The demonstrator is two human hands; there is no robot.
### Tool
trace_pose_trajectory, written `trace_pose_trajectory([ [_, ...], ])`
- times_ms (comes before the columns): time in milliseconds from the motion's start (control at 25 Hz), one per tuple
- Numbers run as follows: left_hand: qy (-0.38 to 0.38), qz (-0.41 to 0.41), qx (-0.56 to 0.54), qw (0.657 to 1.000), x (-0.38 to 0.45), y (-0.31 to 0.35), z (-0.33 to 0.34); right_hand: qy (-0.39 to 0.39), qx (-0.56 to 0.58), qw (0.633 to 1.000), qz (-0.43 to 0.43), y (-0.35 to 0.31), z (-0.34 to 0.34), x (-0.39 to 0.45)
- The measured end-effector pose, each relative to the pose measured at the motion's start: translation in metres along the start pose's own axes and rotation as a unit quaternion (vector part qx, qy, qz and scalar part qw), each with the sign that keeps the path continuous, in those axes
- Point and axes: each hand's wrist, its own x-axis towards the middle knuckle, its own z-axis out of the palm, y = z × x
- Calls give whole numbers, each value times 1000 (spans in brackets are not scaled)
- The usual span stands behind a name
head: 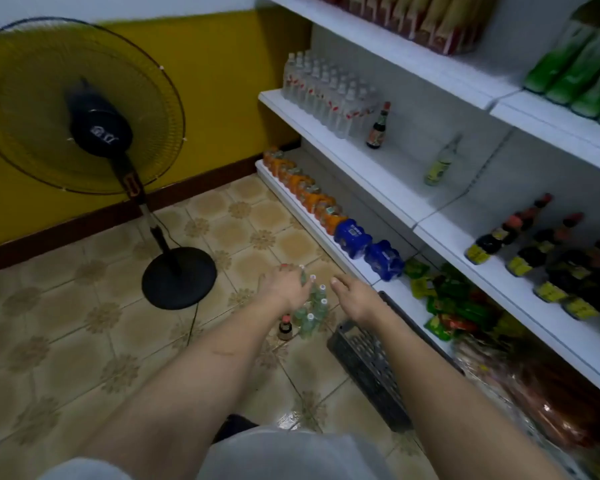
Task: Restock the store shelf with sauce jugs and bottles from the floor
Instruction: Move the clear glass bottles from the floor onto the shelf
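A cluster of clear greenish bottles with white caps stands on the tiled floor, with one small dark sauce bottle beside it on the left. My left hand reaches down over the far bottles, fingers curled around their tops; whether it grips one is unclear. My right hand hovers just right of the cluster with fingers spread, holding nothing. On the white middle shelf stand a dark sauce bottle and a pale yellow-labelled bottle.
A black pedestal fan stands on the left, its round base close to the bottles. A dark plastic crate lies by the bottom shelf. Orange and blue packs line the lowest shelf; dark soy bottles fill the right.
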Motion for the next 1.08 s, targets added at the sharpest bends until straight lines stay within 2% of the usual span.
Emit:
trace_pose_trajectory([
  [280,11,-6,10,1000,24,-166,-64,-48,-1,998,-33,-152,100,75],
  [440,34,20,34,999,62,-205,-110,-16,-5,999,-28,-211,106,107],
  [560,38,53,33,997,98,-194,-139,23,29,999,-5,-218,79,125],
  [840,29,123,72,989,188,-113,-176,92,60,993,46,-184,-1,195],
  [1080,39,155,96,982,284,-56,-205,106,84,988,71,-153,-71,267],
])
